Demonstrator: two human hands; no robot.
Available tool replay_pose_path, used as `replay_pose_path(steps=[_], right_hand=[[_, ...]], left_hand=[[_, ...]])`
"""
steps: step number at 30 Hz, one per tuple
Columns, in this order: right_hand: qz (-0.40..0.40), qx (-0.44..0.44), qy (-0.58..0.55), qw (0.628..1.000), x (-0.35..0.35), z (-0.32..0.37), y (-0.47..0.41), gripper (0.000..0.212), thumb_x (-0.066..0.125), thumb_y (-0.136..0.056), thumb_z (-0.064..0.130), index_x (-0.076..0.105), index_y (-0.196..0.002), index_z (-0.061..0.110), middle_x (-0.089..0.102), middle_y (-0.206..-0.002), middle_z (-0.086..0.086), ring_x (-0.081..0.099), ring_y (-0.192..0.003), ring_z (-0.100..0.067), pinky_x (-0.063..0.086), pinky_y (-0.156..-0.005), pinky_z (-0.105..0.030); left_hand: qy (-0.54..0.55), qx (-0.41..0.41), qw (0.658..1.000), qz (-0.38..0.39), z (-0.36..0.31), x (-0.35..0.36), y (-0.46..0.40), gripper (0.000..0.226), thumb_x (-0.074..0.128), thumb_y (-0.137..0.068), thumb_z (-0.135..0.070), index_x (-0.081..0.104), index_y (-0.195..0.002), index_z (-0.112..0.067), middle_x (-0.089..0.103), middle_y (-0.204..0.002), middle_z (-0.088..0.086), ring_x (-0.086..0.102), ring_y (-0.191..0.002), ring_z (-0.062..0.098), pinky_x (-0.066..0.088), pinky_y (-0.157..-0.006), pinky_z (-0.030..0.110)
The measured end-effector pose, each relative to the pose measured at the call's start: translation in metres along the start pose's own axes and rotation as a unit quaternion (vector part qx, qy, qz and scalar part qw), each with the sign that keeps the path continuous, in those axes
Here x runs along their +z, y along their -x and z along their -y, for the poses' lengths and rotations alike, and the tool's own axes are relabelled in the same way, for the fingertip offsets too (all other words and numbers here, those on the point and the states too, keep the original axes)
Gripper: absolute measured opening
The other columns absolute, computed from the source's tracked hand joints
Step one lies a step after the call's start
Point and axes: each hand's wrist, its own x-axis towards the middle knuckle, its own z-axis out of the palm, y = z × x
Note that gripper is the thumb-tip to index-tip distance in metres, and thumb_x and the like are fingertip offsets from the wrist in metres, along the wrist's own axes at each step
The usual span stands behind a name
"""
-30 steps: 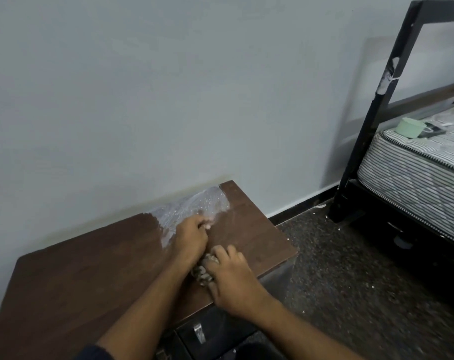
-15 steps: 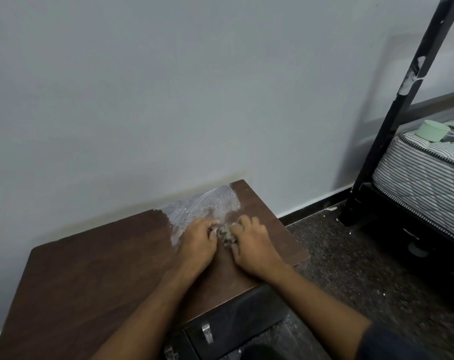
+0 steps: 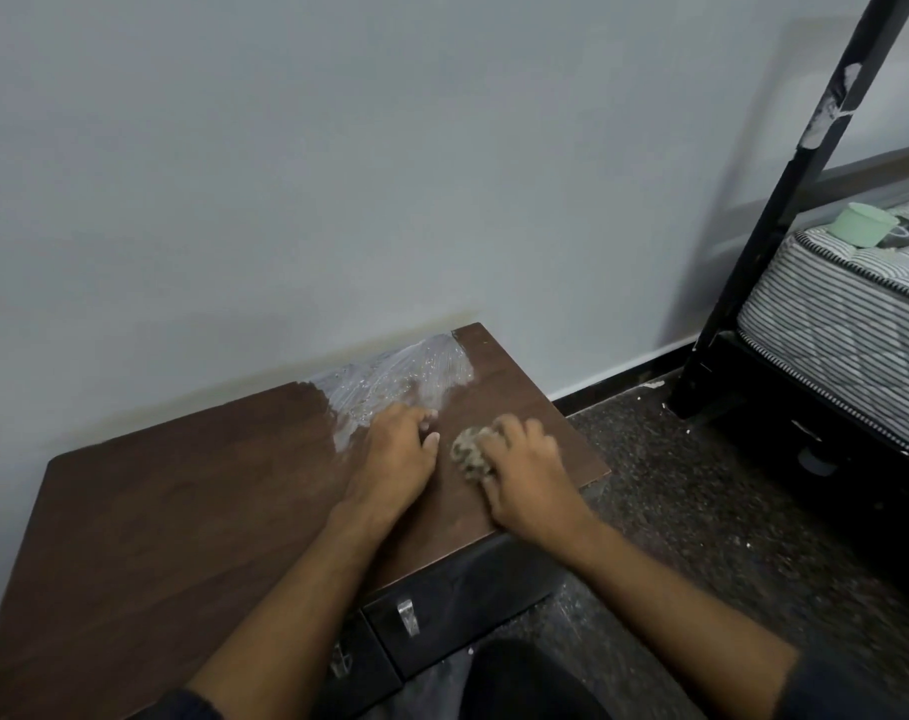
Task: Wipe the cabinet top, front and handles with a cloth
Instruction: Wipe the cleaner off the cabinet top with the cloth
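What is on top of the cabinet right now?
On the cabinet top: a whitish smeared patch near the wall, the left hand resting on the wood, and the right hand gripping a wadded cloth. The wood beneath the hands is hidden.
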Motion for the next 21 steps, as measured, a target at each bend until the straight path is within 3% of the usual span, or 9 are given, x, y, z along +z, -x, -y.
replay_pose_path(steps=[2, 4, 9, 14, 17, 21], right_hand=[[0.025, -0.078, -0.029, 0.996, -0.001, 0.013, 0.023, 0.041, 0.057, -0.085, 0.03, 0.055, -0.125, 0.022, 0.046, -0.126, -0.002, 0.042, -0.107, -0.022, 0.042, -0.089, -0.038], [0.029, -0.086, -0.025, 0.996, -0.002, 0.004, 0.017, 0.042, 0.06, -0.084, 0.031, 0.058, -0.125, 0.023, 0.047, -0.124, -0.003, 0.044, -0.107, -0.022, 0.043, -0.089, -0.038], [-0.003, 0.076, 0.008, 0.997, 0.002, -0.034, -0.047, 0.039, 0.06, -0.088, 0.029, 0.06, -0.126, 0.022, 0.048, -0.124, -0.006, 0.043, -0.11, -0.027, 0.041, -0.096, -0.042], [-0.022, 0.178, 0.001, 0.984, 0.019, 0.009, -0.079, 0.032, 0.054, -0.088, 0.023, 0.062, -0.119, 0.019, 0.046, -0.124, -0.008, 0.041, -0.11, -0.03, 0.036, -0.096, -0.044], [-0.005, 0.135, -0.029, 0.99, 0.036, 0.063, -0.078, 0.034, 0.054, -0.087, 0.023, 0.061, -0.12, 0.018, 0.046, -0.132, -0.01, 0.041, -0.114, -0.031, 0.036, -0.095, -0.043], [0.05, -0.002, -0.07, 0.996, 0.049, 0.122, -0.073, 0.04, 0.054, -0.087, 0.025, 0.058, -0.126, 0.019, 0.046, -0.132, -0.009, 0.04, -0.121, -0.034, 0.038, -0.1, -0.045]], left_hand=[[0.001, 0.011, 1.0, 0.011, -0.002, 0.0, 0.003, 0.024, 0.069, -0.088, -0.018, 0.07, -0.113, -0.016, 0.056, -0.095, -0.005, 0.055, -0.095, 0.016, 0.042, -0.086, 0.026], [0.006, 0.013, 1.0, 0.015, 0.0, -0.001, 0.005, 0.026, 0.07, -0.087, -0.018, 0.07, -0.112, -0.017, 0.057, -0.093, -0.006, 0.054, -0.092, 0.015, 0.046, -0.088, 0.03], [-0.002, -0.016, 1.0, -0.002, 0.018, -0.017, 0.009, 0.025, 0.072, -0.087, -0.02, 0.071, -0.111, -0.018, 0.06, -0.093, -0.005, 0.052, -0.082, 0.008, 0.038, -0.075, 0.019], [-0.023, -0.065, 0.997, -0.043, 0.04, -0.04, 0.007, 0.014, 0.071, -0.087, -0.02, 0.072, -0.1, -0.019, 0.061, -0.089, -0.005, 0.056, -0.081, 0.01, 0.05, -0.077, 0.029], [-0.031, -0.083, 0.993, -0.072, 0.052, -0.048, 0.004, 0.018, 0.068, -0.087, -0.018, 0.073, -0.104, -0.017, 0.06, -0.089, -0.003, 0.058, -0.083, 0.014, 0.05, -0.079, 0.028], [-0.035, -0.105, 0.989, -0.1, 0.068, -0.056, 0.002, 0.02, 0.064, -0.089, -0.014, 0.072, -0.106, -0.014, 0.065, -0.096, 0.003, 0.061, -0.091, 0.02, 0.049, -0.085, 0.032]])
